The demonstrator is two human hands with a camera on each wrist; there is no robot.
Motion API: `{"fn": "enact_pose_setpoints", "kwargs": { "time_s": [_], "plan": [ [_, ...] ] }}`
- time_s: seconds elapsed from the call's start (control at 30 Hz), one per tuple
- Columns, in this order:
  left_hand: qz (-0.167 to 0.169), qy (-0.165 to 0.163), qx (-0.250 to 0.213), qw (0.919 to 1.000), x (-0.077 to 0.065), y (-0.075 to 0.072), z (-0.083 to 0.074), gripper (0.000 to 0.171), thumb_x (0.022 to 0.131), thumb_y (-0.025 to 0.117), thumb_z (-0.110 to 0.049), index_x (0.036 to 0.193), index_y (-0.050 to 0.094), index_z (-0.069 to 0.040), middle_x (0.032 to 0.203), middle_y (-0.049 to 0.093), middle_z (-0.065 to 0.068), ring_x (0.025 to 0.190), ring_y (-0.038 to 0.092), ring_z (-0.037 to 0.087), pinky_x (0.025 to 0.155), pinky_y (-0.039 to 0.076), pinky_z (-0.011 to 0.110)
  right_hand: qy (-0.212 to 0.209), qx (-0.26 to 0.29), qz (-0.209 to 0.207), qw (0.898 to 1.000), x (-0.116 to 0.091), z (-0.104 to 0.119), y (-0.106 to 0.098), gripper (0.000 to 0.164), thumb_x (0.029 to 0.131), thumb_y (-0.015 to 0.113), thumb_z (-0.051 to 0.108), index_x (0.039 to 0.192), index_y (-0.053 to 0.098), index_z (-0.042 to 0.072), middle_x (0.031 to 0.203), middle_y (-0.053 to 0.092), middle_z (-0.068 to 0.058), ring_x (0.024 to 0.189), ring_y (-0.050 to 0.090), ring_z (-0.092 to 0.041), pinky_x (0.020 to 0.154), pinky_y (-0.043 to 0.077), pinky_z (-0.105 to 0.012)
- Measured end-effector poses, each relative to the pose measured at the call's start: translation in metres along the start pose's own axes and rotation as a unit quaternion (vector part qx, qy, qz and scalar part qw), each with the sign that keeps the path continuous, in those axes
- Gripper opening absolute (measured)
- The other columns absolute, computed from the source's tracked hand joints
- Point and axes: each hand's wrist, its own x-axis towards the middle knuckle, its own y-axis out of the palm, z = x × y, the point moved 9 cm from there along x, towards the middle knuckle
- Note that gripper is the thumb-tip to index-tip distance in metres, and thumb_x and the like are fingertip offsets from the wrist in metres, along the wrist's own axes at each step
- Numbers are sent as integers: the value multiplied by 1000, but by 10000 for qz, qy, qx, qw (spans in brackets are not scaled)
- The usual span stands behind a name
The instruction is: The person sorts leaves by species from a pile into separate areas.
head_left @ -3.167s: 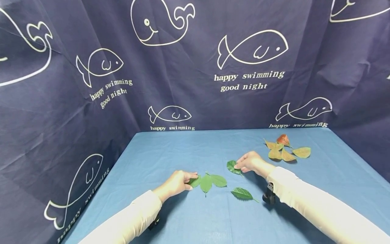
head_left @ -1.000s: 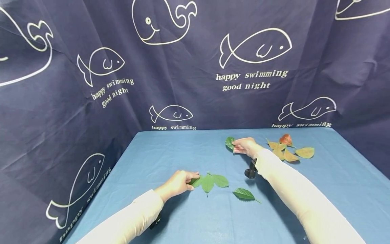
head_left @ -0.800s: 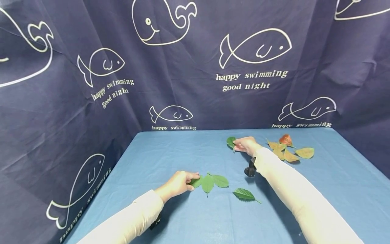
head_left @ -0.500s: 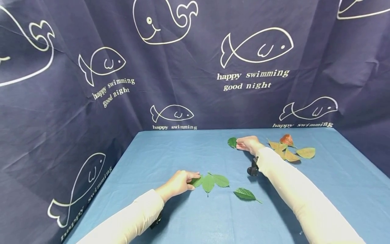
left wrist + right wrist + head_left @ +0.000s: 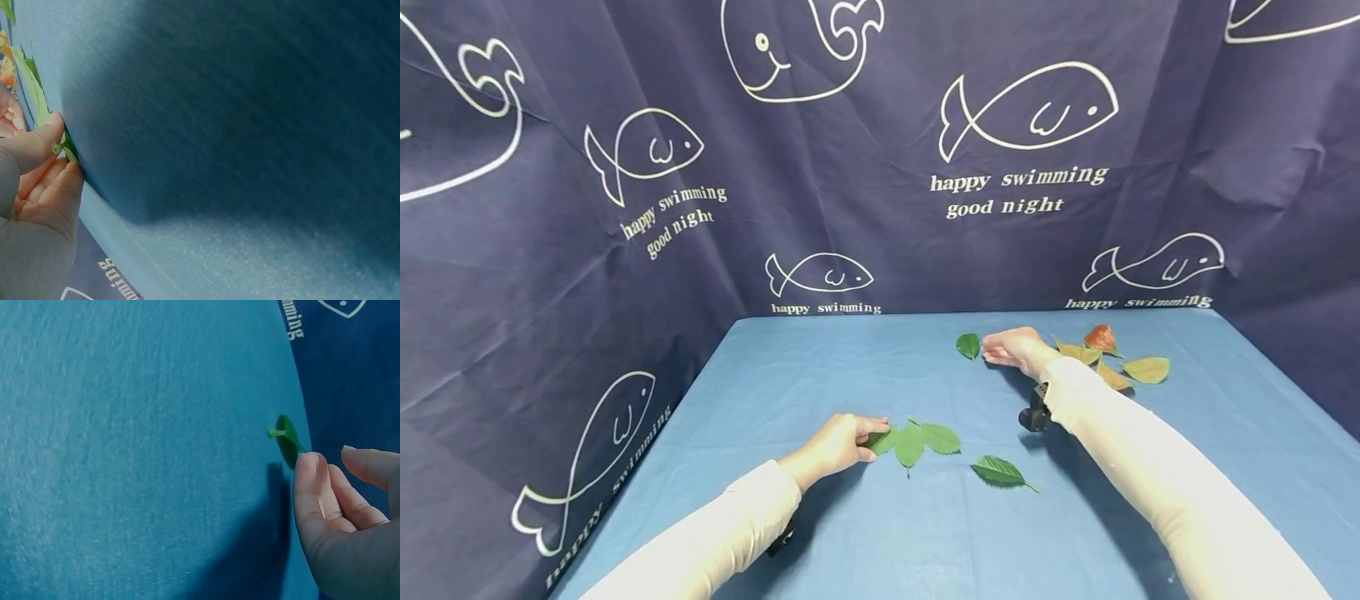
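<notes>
In the head view my left hand (image 5: 838, 446) is at the leftmost green leaf (image 5: 885, 440), low over the blue cloth. The left wrist view has that leaf's stem (image 5: 57, 149) between thumb and fingers. Two more green leaves, a middle one (image 5: 909, 446) and a right one (image 5: 942, 437), fan out beside it. My right hand (image 5: 1017, 347) is just right of a single dark green leaf (image 5: 967, 345) near the far edge. In the right wrist view its fingers are extended, thumb apart, with nothing between them; the fingertips are close to the leaf (image 5: 287, 442).
A serrated green leaf (image 5: 997, 471) lies nearer me, right of the fan. Yellow-brown leaves (image 5: 1146, 370) and a reddish leaf (image 5: 1102, 337) lie at the back right, partly behind my right wrist. A dark printed curtain (image 5: 820, 192) borders the blue cloth (image 5: 865, 533).
My right hand carried the dark green leaf toward the far edge, set it down flat, let go and drew slightly right. My left hand has stayed at the fan.
</notes>
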Motion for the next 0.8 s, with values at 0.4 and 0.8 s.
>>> {"fn": "enact_pose_setpoints", "kwargs": {
  "time_s": [0.4,0.8],
  "plan": [
    [-3,106,93,9999,2,-5,-8,51,83,72,1,133,60,-3,144,50,12,127,53,32,101,52,39,-169,-314,160,9992,-14,18,3,49,95,55,-1,138,39,-17,81,68,0,76,68,-8,93,57,-28],
    [13,146,15,9999,-4,-1,-6,50,83,72,2,131,60,0,143,51,15,126,54,35,100,52,41,-395,-1004,374,9935,-35,17,-2,48,96,55,3,137,40,-19,78,68,4,73,66,-4,99,54,-35]
  ]
}}
